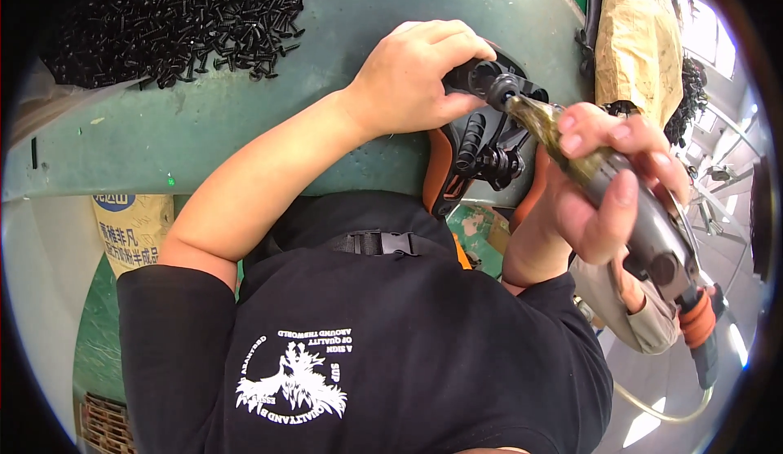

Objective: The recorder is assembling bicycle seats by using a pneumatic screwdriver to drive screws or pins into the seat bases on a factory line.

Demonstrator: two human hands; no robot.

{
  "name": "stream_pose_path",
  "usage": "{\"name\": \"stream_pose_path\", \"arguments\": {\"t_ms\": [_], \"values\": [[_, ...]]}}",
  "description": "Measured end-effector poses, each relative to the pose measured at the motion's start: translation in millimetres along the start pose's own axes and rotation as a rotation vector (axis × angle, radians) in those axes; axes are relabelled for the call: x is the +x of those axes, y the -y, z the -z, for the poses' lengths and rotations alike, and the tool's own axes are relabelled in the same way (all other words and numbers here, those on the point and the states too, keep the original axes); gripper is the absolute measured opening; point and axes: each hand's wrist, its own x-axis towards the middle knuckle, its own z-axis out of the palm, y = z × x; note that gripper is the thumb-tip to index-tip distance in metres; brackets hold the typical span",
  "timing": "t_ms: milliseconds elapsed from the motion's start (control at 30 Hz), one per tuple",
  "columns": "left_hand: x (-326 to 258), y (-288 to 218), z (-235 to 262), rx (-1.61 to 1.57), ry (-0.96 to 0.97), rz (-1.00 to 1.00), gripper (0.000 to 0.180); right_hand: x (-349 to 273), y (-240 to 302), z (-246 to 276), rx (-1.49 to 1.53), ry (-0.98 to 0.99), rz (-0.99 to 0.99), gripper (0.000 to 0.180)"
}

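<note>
My left hand [420, 75] is closed around the far end of a black plastic assembly with orange side pieces [440, 164], which lies at the table's near edge. Its thumb and fingers sit on either side of a round black part. In my right hand [612, 177] is a grey air screwdriver [652, 225], with my fingers wrapped round its body. The tool slants up and leftward, and its nose, covered in worn yellowish tape, meets the round part between my left fingers. Whether a screw sits at the tip is hidden.
A large heap of black screws [179, 22] covers the far left of the green table [122, 152]. A yellowish sack [636, 38] stands at the far right. Another person's sleeve [652, 319] shows behind my right arm, near the tool's hose [669, 417]. A printed sack [139, 230] stands below at left.
</note>
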Motion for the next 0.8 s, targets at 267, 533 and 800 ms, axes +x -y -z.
{"name": "stream_pose_path", "arguments": {"t_ms": [267, 533, 800], "values": [[0, 0, -5, -0.033, 0.016, 0.032, 0.049, -1, -21, 4, 0.040, -0.018, -0.036, 0.042], [-4, 3, -2, -0.006, 0.013, 0.029, 0.050, 5, -34, -9, 0.131, -0.027, -0.103, 0.032], [-2, 0, 1, 0.017, 0.025, 0.081, 0.047, 11, -43, -11, 0.066, 0.061, -0.171, 0.039]]}}
